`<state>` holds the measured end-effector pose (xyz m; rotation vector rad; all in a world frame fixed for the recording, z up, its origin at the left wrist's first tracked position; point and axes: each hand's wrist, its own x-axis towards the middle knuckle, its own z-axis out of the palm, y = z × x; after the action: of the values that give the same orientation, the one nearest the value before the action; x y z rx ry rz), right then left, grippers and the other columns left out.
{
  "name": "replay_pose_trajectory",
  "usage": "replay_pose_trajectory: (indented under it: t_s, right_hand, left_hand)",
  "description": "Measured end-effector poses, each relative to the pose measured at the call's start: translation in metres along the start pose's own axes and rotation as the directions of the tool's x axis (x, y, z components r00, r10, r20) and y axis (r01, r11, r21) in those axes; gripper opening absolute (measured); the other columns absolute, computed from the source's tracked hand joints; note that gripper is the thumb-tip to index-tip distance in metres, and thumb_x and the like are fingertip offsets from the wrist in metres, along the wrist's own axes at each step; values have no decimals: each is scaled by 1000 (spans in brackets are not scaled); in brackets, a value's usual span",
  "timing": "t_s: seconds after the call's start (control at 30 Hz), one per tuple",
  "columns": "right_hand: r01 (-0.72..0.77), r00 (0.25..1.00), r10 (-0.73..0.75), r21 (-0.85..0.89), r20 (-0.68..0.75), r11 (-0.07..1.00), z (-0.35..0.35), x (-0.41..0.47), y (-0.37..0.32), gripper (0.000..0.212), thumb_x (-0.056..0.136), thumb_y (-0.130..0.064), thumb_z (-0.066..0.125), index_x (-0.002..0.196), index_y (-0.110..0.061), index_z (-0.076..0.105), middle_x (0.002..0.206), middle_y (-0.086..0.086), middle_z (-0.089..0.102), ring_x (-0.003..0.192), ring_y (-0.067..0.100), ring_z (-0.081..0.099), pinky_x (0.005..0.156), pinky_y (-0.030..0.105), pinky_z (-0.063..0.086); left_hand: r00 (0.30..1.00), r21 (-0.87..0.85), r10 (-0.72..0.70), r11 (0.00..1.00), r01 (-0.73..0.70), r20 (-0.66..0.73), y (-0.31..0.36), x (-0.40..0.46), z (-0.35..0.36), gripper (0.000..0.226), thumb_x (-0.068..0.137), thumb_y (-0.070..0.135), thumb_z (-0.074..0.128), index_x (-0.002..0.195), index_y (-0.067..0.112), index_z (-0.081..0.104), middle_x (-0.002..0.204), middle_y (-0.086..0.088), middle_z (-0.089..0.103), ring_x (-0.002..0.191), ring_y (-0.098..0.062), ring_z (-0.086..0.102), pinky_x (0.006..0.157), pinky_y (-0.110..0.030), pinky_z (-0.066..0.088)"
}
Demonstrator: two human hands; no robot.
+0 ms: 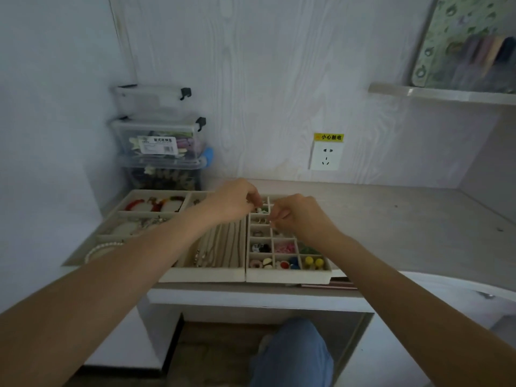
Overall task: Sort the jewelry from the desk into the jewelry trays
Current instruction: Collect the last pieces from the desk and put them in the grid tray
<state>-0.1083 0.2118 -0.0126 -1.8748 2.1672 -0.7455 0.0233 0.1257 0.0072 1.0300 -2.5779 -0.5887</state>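
We have both hands out over the jewelry trays at the back of the worktop. Our left hand hangs above the far end of the compartment tray, fingers curled down with the tips pinched together on a small piece — too small and blurred to name, though we see a bit of white and green just under the fingertips. Our right hand is just beside it, fingers curled inward in a closed grip at the same far cells; whether it holds anything we cannot tell.

The compartment tray sits at the worktop's front edge, and its near cells hold small earrings and studs: yellow ones at the near right, a blue one, a pink cluster, dark and white pieces. Touching its left side is the slotted tray with a few pieces lying in the near grooves. Further left, the bracelet tray carries red and orange bracelets in its far section, and a pearl bracelet lies at the near left.

Behind the trays, clear storage boxes are stacked in the corner — a wall socket is to the right.
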Motion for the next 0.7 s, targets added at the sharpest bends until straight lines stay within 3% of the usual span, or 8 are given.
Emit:
replay_pose_trajectory:
  t_s: [0.1, 0.3, 0.57, 0.7]
  right_hand:
    - [4, 999, 1, -99, 47, 995, 12, 9, 3, 11, 86, -11, 63, 91, -13, 72, 99, 4, 70, 90, 16, 64, 88, 33, 52]
    - [79, 993, -57, -218, 104, 973, 20, 16, 4, 13, 87, -12, 62, 94, -17, 72, 106, 3, 67, 88, 17, 64, 86, 35, 53]
    - [114, 989, -79, -299, 126, 947, 25, 25, 1, 8, 83, -16, 67, 86, -20, 74, 114, 3, 54, 97, 18, 58, 89, 36, 50]
    - [81, 995, -64, -221, 80, 972, 23, 26, 4, 12, 86, -11, 64, 89, -16, 74, 98, -1, 53, 86, 14, 56, 82, 30, 50]
  left_hand:
    - [998, 110, 9, 994, -16, 68, -12, -1, 3, 30, 90, 4, 51, 115, 15, 65, 125, -5, 59, 114, -17, 55, 97, -27, 41]
    - [985, 201, 6, 979, -41, 170, -25, 0, 11, 45, 91, 0, 47, 129, 22, 56, 139, -3, 50, 125, -17, 48, 102, -28, 36]
    - [992, 168, 25, 985, -46, 125, -27, 4, 13, 38, 92, 4, 46, 125, 19, 59, 132, -4, 55, 118, -16, 52, 91, -22, 36]
    - [992, 132, 66, 988, -80, 110, -28, 4, 13, 25, 92, 15, 56, 115, 18, 66, 122, 0, 60, 107, -11, 55, 83, -17, 34]
